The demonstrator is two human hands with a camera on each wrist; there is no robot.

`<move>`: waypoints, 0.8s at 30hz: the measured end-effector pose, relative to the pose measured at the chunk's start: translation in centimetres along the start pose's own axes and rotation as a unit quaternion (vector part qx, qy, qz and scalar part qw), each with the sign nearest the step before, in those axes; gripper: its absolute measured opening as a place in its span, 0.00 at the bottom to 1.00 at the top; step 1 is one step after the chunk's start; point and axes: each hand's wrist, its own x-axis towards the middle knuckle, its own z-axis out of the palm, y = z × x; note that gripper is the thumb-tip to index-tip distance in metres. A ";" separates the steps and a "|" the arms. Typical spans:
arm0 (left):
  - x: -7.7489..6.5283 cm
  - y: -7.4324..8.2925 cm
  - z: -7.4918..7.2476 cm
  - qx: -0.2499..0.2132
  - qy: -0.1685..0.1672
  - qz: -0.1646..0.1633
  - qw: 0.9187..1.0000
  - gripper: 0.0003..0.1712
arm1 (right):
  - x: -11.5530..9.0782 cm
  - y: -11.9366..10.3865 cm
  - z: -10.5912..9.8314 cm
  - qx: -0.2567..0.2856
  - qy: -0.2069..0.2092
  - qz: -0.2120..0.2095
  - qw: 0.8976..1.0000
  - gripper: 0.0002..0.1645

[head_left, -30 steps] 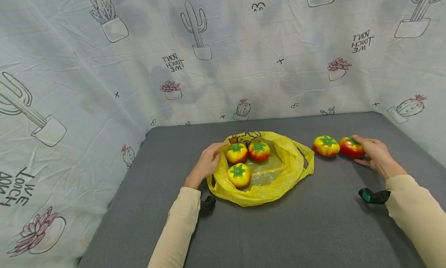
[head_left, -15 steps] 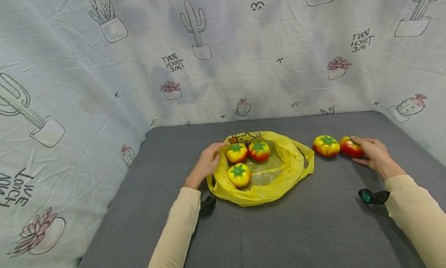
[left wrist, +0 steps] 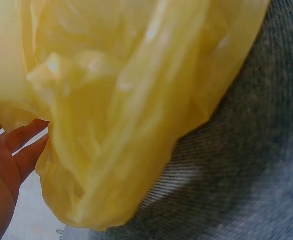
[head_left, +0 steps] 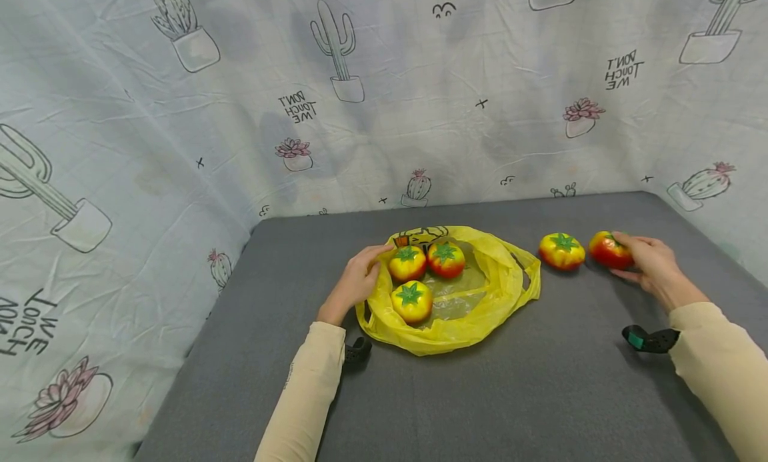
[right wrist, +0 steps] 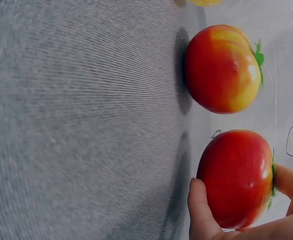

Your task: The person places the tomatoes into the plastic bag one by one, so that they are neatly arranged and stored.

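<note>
Between the thumb and fingers of my right hand [head_left: 654,265] is a glossy red-yellow toy tomato [right wrist: 239,177]; its shadow lies apart from it on the cloth. Just left of it, a yellower tomato [head_left: 562,251] rests on the table. My left hand [head_left: 358,279] holds the left rim of an open yellow plastic bag [head_left: 501,315]. Inside the bag sit three more tomatoes: a red-yellow one [head_left: 446,259], another by the fingers [head_left: 408,263], and a mostly yellow one [head_left: 412,302] in front. In the left wrist view, the plastic hides the left fingertips.
Dark grey cloth covers the table [head_left: 480,409]. A pale curtain [head_left: 384,149] printed with cacti hangs behind it and along the left side. Black wrist devices show under both sleeves, such as the right one [head_left: 651,340].
My right hand has shifted slightly right with the red-yellow tomato, which now tilts and stands apart from the yellower tomato. The left hand and the bag have stayed put.
</note>
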 end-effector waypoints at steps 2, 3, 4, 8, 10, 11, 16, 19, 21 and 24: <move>0.0 0.0 0.0 0.000 0.001 0.002 1.000 0.25 | -0.1 -0.1 -0.1 0.008 -0.004 -0.010 1.000 0.25; 0.0 0.0 0.0 0.001 0.001 0.002 1.000 0.25 | -0.2 -0.2 -0.1 0.014 -0.006 -0.013 1.000 0.24; 0.0 0.0 0.0 0.000 0.001 0.002 1.000 0.25 | -0.2 -0.3 -0.1 0.021 -0.008 -0.016 1.000 0.24; 0.0 0.0 0.0 -0.001 0.001 0.004 1.000 0.25 | 0.3 -0.3 -0.3 0.018 -0.013 -0.031 0.999 0.24; 0.0 0.0 0.0 0.000 0.002 0.006 1.000 0.25 | 0.8 -0.1 -0.4 0.002 -0.011 -0.039 0.999 0.26; 0.0 0.0 0.0 0.001 0.002 0.008 1.000 0.25 | 1.2 0.1 -0.4 -0.006 -0.010 -0.042 0.999 0.27; 0.0 -0.1 0.0 0.002 0.006 0.015 1.000 0.25 | 1.1 -0.3 0.0 -0.023 -0.016 -0.048 0.998 0.35; 0.0 -0.1 0.0 -0.001 0.003 0.012 1.000 0.25 | 0.7 -0.8 0.4 -0.035 -0.028 -0.054 0.998 0.44; 0.0 -0.1 0.0 -0.005 0.000 0.009 1.000 0.25 | 0.8 -0.8 0.6 -0.045 -0.028 -0.056 0.997 0.42; 0.0 -0.1 0.1 -0.005 0.001 0.010 1.000 0.25 | 0.8 -0.9 1.2 -0.063 -0.032 -0.060 0.996 0.52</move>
